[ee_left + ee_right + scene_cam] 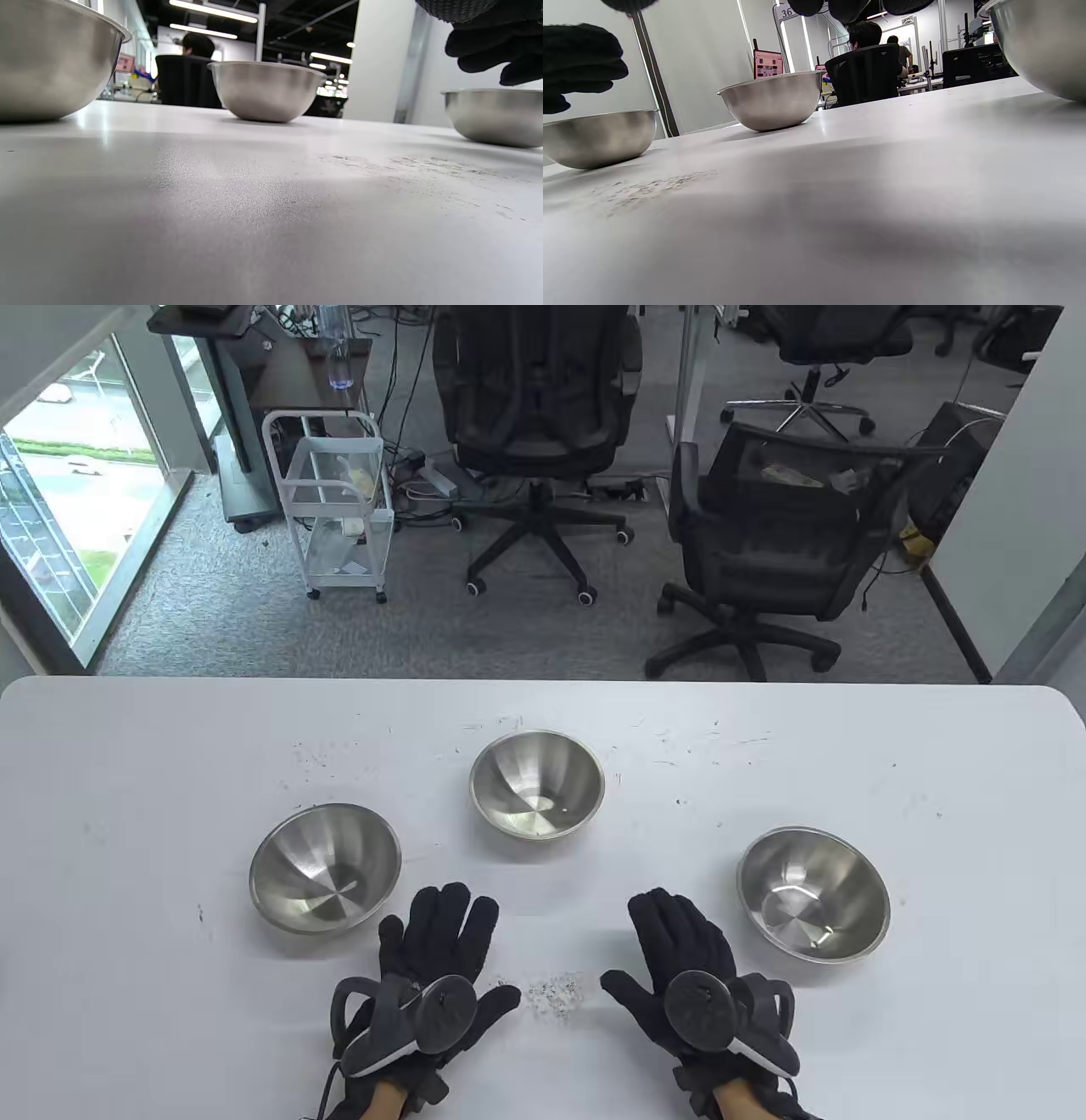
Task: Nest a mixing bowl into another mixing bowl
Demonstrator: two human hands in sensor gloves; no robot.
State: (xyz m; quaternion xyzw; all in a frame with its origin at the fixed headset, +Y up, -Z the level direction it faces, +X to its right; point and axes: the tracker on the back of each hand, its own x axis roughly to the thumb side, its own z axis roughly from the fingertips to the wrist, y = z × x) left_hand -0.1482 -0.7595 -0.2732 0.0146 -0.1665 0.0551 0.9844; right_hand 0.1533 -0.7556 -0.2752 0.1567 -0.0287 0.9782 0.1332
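Note:
Three steel mixing bowls stand upright and apart on the white table [127, 814]. The left bowl [325, 868] is just beyond my left hand [454, 946]. The middle bowl [537, 785] is farther back. The right bowl [813, 893] is just right of my right hand [674, 942]. Both hands lie palm down near the front edge with fingers stretched out, holding nothing. The left wrist view shows the left bowl [51, 59], middle bowl [267, 91], right bowl [496, 116] and right hand [492, 46]. The right wrist view shows the right bowl [1043, 42], middle bowl [774, 99] and left bowl [598, 137].
A small patch of white crumbs [556, 993] lies on the table between my hands. Faint scuff marks run along the far part of the table. Office chairs [764, 534] and a white cart [335, 504] stand on the floor beyond the far edge.

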